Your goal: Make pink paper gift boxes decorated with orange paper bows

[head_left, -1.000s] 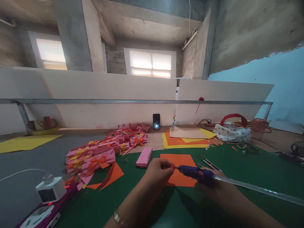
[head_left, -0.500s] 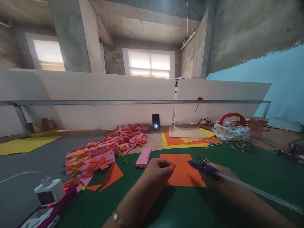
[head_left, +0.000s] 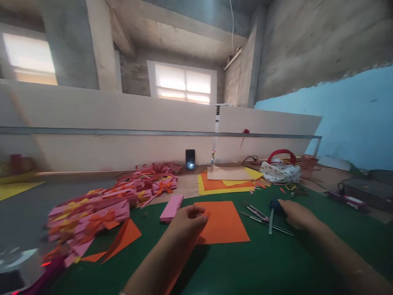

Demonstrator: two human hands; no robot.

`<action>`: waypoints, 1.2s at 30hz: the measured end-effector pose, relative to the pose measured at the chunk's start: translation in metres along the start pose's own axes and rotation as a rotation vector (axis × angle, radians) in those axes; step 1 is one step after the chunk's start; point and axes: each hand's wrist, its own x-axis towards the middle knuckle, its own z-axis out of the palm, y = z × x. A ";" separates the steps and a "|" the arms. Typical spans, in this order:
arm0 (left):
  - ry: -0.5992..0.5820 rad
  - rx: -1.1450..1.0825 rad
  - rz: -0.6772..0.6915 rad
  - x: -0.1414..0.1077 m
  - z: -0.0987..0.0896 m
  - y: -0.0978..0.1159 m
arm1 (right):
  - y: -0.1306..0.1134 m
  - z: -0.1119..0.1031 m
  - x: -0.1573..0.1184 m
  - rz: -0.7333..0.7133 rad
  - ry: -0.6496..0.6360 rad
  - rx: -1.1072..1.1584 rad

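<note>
My left hand is closed in a pinch on a piece of orange paper, whose corner shows at the fingertips and whose edge shows below the forearm. Flat beneath it on the green mat lies an orange paper sheet. To the right, my right hand grips a dark blue glue gun, partly hidden by the fingers, with a clear glue stick sticking out toward me. Metal tweezers and another slim metal tool lie between the sheet and that hand.
Folded pink paper lies left of the sheet. Pink and orange paper bows are heaped farther left, near a white charger. Behind are a phone, paper sheets, a cloth bag and small scissors.
My right hand has moved the glue gun rightward, away from the orange sheet, and turned it, uncovering the metal tools. My left hand keeps its pinch. The view has swung right.
</note>
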 end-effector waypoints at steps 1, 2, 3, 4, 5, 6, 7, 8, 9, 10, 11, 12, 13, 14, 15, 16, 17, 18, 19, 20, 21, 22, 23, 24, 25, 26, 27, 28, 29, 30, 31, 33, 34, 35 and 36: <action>0.000 0.012 -0.008 0.001 -0.001 -0.001 | -0.001 -0.002 0.000 0.039 -0.010 -0.001; -0.006 0.023 -0.004 0.001 -0.001 -0.001 | 0.000 -0.004 0.001 0.073 -0.011 0.004; -0.016 0.035 0.001 0.002 -0.001 -0.002 | 0.001 -0.007 0.001 0.101 -0.007 0.010; -0.027 0.045 0.009 0.002 -0.001 -0.002 | 0.002 -0.011 0.000 0.119 0.001 0.019; -0.035 0.058 0.014 0.001 0.000 -0.001 | 0.002 -0.016 -0.001 0.127 0.012 0.029; -0.034 0.075 0.013 0.000 0.001 -0.001 | -0.001 -0.022 -0.004 0.117 0.023 0.049; -0.021 0.099 0.004 -0.001 0.003 0.000 | -0.005 -0.027 -0.009 0.095 0.035 0.081; -0.001 0.127 -0.005 -0.003 0.005 0.001 | -0.013 -0.033 -0.015 0.061 0.048 0.116; 0.022 0.153 -0.012 -0.004 0.006 0.002 | -0.023 -0.039 -0.024 -0.001 0.059 0.182; 0.040 0.175 -0.011 -0.004 0.008 0.002 | -0.035 -0.044 -0.034 -0.071 0.069 0.266; 0.053 0.190 -0.003 -0.004 0.009 0.002 | -0.049 -0.050 -0.046 -0.157 0.074 0.356; 0.061 0.203 0.009 -0.004 0.009 0.002 | -0.063 -0.055 -0.059 -0.271 0.056 0.544; 0.070 0.222 0.023 -0.004 0.009 0.001 | -0.078 -0.061 -0.071 -0.357 0.024 0.725; 0.076 0.242 0.034 -0.003 0.008 0.001 | -0.091 -0.066 -0.082 -0.412 -0.022 0.845; 0.078 0.261 0.038 -0.003 0.007 0.001 | -0.102 -0.070 -0.091 -0.444 -0.071 0.919; 0.073 0.273 0.033 -0.003 0.007 0.000 | -0.111 -0.074 -0.099 -0.456 -0.105 0.952; 0.062 0.277 0.021 -0.003 0.006 0.001 | -0.118 -0.077 -0.104 -0.462 -0.131 0.960; 0.046 0.268 0.002 -0.004 0.006 0.001 | -0.121 -0.078 -0.107 -0.465 -0.143 0.958; 0.029 0.247 -0.022 -0.004 0.006 0.002 | -0.123 -0.078 -0.109 -0.472 -0.149 0.953; 0.016 0.232 -0.044 -0.005 0.006 0.003 | -0.123 -0.078 -0.110 -0.478 -0.150 0.950; 0.010 0.233 -0.057 -0.006 0.007 0.004 | -0.123 -0.076 -0.109 -0.482 -0.149 0.950; 0.011 0.246 -0.060 -0.007 0.007 0.005 | -0.121 -0.075 -0.109 -0.481 -0.149 0.949; 0.014 0.272 -0.053 -0.007 0.008 0.006 | -0.121 -0.074 -0.108 -0.481 -0.150 0.946; 0.018 0.302 -0.040 -0.007 0.008 0.007 | -0.120 -0.073 -0.108 -0.483 -0.152 0.942; 0.020 0.333 -0.028 -0.007 0.008 0.007 | -0.120 -0.073 -0.108 -0.489 -0.154 0.936; 0.014 0.356 -0.020 -0.006 0.007 0.007 | -0.121 -0.072 -0.109 -0.497 -0.155 0.929; -0.001 0.375 -0.014 -0.005 0.006 0.006 | -0.122 -0.072 -0.109 -0.506 -0.157 0.920; -0.021 0.396 -0.010 -0.004 0.005 0.006 | -0.123 -0.071 -0.110 -0.510 -0.157 0.911; -0.037 0.420 -0.001 -0.002 0.004 0.004 | -0.125 -0.071 -0.111 -0.509 -0.157 0.902; -0.049 0.447 0.013 -0.001 0.003 0.003 | -0.126 -0.070 -0.111 -0.500 -0.160 0.895; -0.056 0.475 0.032 0.000 0.002 0.002 | -0.127 -0.069 -0.111 -0.491 -0.161 0.889; -0.060 0.510 0.059 0.002 0.000 0.001 | -0.129 -0.067 -0.111 -0.480 -0.164 0.879; -0.063 0.517 0.064 0.002 0.000 0.000 | -0.130 -0.067 -0.111 -0.477 -0.162 0.873; -0.066 0.520 0.069 0.002 0.000 0.000 | -0.130 -0.067 -0.111 -0.477 -0.161 0.867; -0.071 0.521 0.071 0.002 0.000 -0.001 | -0.131 -0.067 -0.111 -0.481 -0.162 0.864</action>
